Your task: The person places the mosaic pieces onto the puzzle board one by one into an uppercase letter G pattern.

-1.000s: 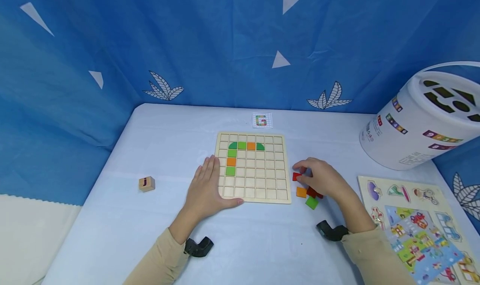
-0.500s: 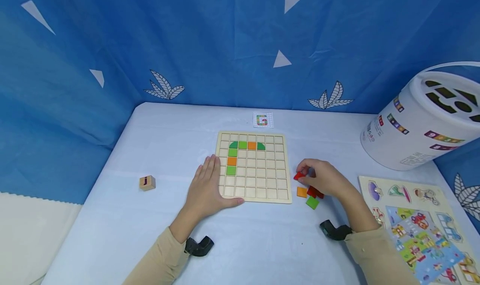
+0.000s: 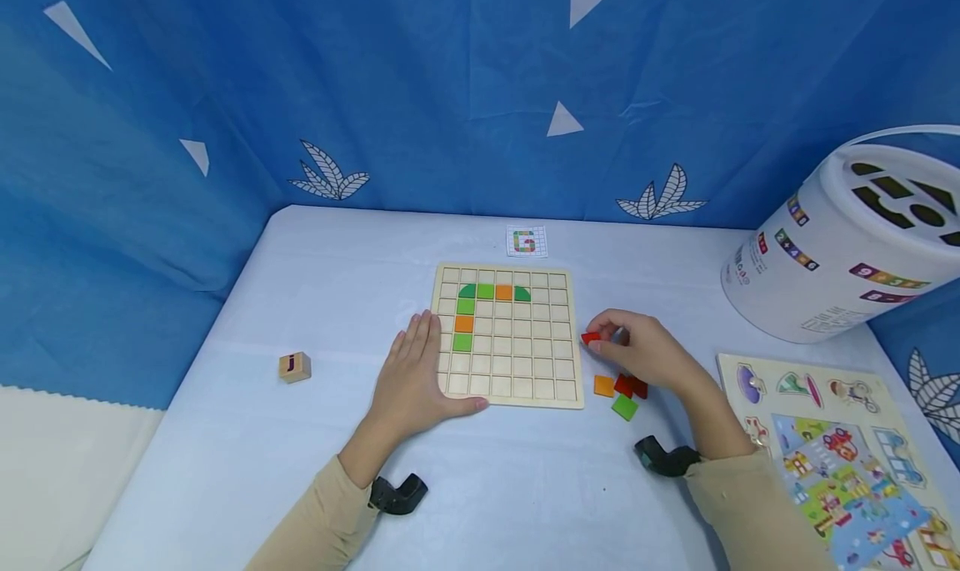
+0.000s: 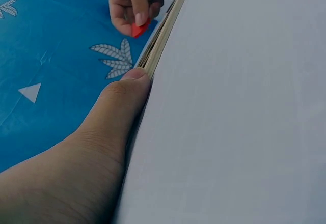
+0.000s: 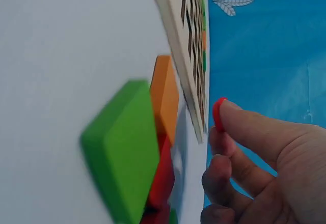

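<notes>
A wooden grid board (image 3: 525,346) lies mid-table, with green and orange tiles (image 3: 464,324) set in a bent row at its upper left. My left hand (image 3: 408,379) rests flat along the board's left edge, fingers straight, thumb at the front edge. Just off the board's right side, my right hand (image 3: 637,348) pinches a small red tile (image 3: 591,338) between thumb and finger; the right wrist view shows this red tile (image 5: 219,114) at the fingertips. Below that hand lie an orange tile (image 3: 603,385), a green tile (image 3: 625,407) and red tiles (image 3: 632,386).
Behind the board lies a small pattern card (image 3: 527,241). A wooden letter cube (image 3: 294,367) sits at the left. On the right stand a white bucket (image 3: 832,254) with a shape-cut lid and a picture puzzle board (image 3: 750,388) under colourful sheets (image 3: 847,488).
My right hand has picked up the red tile from the table and moved it slightly up and left towards the board. The left hand has stayed in place.
</notes>
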A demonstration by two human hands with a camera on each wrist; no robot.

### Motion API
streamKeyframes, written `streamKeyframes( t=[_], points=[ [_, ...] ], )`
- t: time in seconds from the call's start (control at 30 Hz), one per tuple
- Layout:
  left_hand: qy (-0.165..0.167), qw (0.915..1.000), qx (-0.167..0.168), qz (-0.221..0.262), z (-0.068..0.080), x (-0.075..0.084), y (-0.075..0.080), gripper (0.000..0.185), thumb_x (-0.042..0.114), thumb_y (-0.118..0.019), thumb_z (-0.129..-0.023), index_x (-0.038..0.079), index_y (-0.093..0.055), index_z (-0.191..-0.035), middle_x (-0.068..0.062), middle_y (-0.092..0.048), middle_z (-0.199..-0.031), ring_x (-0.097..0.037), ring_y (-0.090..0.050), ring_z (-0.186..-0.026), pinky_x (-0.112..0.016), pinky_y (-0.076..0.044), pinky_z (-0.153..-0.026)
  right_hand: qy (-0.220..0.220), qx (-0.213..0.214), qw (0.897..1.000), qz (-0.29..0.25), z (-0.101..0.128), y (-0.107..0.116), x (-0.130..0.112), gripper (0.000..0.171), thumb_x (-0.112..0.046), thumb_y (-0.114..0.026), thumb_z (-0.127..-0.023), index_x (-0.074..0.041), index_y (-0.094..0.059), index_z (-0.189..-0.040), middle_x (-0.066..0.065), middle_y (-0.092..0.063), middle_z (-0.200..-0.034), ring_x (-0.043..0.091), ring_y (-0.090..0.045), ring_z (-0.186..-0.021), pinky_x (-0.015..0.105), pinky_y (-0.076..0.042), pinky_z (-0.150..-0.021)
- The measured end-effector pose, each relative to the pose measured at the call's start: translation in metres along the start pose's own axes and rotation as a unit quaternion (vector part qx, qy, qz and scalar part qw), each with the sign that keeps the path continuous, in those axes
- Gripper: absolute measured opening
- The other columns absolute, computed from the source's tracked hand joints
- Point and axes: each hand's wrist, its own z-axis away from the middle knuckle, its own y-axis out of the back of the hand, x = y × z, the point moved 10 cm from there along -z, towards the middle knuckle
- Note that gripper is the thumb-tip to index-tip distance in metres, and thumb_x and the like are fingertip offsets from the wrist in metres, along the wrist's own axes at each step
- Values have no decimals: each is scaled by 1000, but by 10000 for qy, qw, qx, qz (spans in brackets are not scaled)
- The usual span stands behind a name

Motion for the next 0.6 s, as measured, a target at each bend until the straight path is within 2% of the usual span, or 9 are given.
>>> streamKeyframes(
  t=[0.2, 0.37, 0.6],
  points=[
    [7, 10000, -4, 3, 1, 0, 0, 141, 97, -51, -61, 4, -8, -159, -11, -5, -168, -25, -2, -157, -47, -10, -127, 6, 245, 9985, -482, -11, -6, -18, 18, -27, -74, -90, -22, -69, -107, 3, -65, -94, 24, -54, -72, 27, -48, -54],
    [-2, 10000, 3, 21, 1, 0, 0, 140, 95, -52, -62, 4, -8, -159, -11, -6, -168, -26, -3, -157, -47, -11, -126, -125, 38, 9957, -922, -21, -24, -33, 21, -25, -74, -89, -19, -67, -108, 6, -64, -95, 24, -57, -64, 28, -52, -56],
    [13, 10000, 8, -5, 1, 0, 1, 139, 95, -53, -63, 4, -9, -159, -10, -7, -168, -25, -3, -157, -47, -12, -126, 123, -163, 9921, -1240, -32, -47, -63, 18, -26, -74, -89, -21, -69, -105, 2, -67, -92, 25, -57, -61, 27, -48, -52]
  ],
)
